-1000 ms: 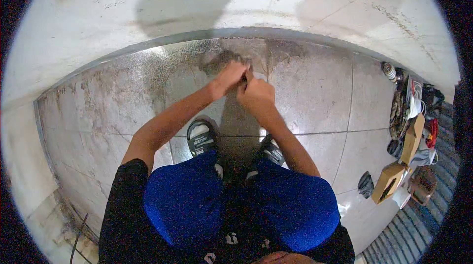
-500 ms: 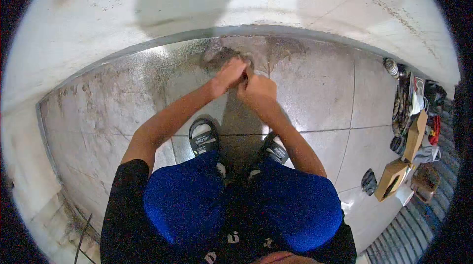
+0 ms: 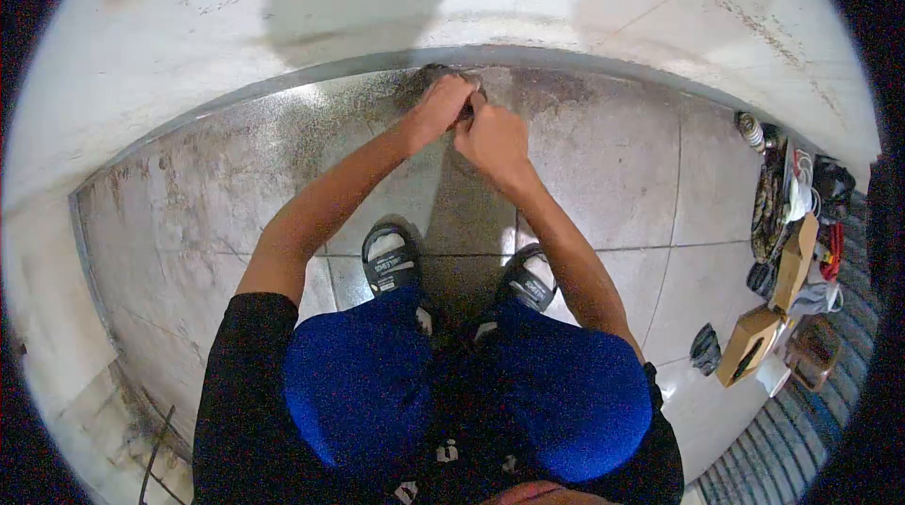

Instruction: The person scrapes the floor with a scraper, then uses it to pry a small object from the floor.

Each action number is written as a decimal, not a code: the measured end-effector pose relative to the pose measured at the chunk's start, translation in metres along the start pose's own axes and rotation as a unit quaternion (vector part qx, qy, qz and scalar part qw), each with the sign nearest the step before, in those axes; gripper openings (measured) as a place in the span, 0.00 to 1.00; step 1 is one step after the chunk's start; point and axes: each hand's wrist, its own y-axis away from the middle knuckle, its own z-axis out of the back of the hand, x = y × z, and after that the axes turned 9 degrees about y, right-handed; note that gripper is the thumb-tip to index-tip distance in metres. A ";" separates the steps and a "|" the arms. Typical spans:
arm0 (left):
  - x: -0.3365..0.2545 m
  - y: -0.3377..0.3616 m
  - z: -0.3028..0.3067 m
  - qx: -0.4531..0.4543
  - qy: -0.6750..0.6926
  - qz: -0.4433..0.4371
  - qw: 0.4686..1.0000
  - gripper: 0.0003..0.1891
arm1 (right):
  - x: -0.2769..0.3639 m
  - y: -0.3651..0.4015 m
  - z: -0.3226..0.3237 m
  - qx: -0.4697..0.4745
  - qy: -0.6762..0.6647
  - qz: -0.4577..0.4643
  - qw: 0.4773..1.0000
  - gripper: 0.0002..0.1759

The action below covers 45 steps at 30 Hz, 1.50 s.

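1. Landmark for all places: the grey skirting strip (image 3: 566, 61) at the foot of the wall (image 3: 622, 5).
2. A dark implement (image 3: 468, 110) sat just on the near side of the strip, at its middle, low over the tiled floor (image 3: 594, 165). Mostly covered by the hands; exact type not determinable.
3. Right hand (image 3: 494, 140): curled into a fist around the implement, a little farther from the strip than its partner.
4. Left hand (image 3: 443, 103): laid over the implement nearer the strip, back of the hand uppermost. Fingertips hidden; could not tell whether they pinched or only pressed. Hands sat close together, probably so both could bear on one thing.
5. A damp-looking patch (image 3: 287, 132) lay along the strip, to the left of the hands.
6. Left sandal (image 3: 390, 258) and right sandal (image 3: 531, 281) stood apart, well back from the strip, with blue-clad knees (image 3: 358, 378) farther back; a wide squat, presumably for balance while reaching low.
7. Beyond the strip's right end lay an open cardboard box (image 3: 738, 345) and a crumpled dark item (image 3: 704, 350), perhaps kept aside for working room.
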 end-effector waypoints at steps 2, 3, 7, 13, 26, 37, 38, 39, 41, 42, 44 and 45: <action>0.021 0.005 -0.021 0.004 -0.007 -0.002 1.000 0.10 | 0.003 0.016 0.003 -0.008 0.000 0.002 1.000 0.19; 0.016 0.006 -0.021 0.021 -0.010 0.008 1.000 0.10 | 0.004 0.020 0.005 -0.016 0.000 0.006 1.000 0.19; 0.000 0.018 -0.025 0.053 -0.020 0.048 0.997 0.11 | 0.005 0.031 -0.001 0.059 0.000 -0.021 0.998 0.20; -0.009 -0.004 -0.002 0.013 0.022 0.019 1.000 0.14 | -0.003 0.007 0.010 0.039 -0.010 -0.029 0.999 0.20; -0.002 0.009 -0.040 0.043 0.024 0.030 0.998 0.09 | 0.000 0.036 0.017 0.076 -0.007 -0.092 0.993 0.19; -0.004 0.002 -0.060 0.083 -0.076 0.006 0.994 0.08 | -0.007 0.034 0.019 0.069 -0.022 -0.104 0.992 0.16; -0.004 0.000 -0.058 0.084 -0.076 0.012 0.994 0.08 | -0.008 0.039 0.013 0.068 -0.016 -0.106 0.992 0.16; -0.006 -0.002 -0.054 0.086 -0.074 0.016 0.993 0.08 | -0.009 0.043 0.010 0.067 -0.011 -0.111 0.992 0.15; -0.019 -0.016 -0.027 0.102 -0.043 0.057 0.992 0.08 | -0.013 0.023 0.011 0.045 -0.017 -0.098 0.994 0.16; -0.026 -0.022 -0.015 0.098 -0.013 0.064 0.993 0.08 | -0.013 0.013 0.015 0.030 -0.019 -0.089 0.995 0.17; -0.033 -0.029 -0.002 0.090 0.045 0.076 0.992 0.08 | -0.013 0.015 0.022 0.037 -0.007 -0.082 0.996 0.19; -0.029 -0.017 -0.016 0.025 -0.022 0.014 0.999 0.08 | -0.012 0.024 0.020 0.044 -0.015 -0.088 0.995 0.19</action>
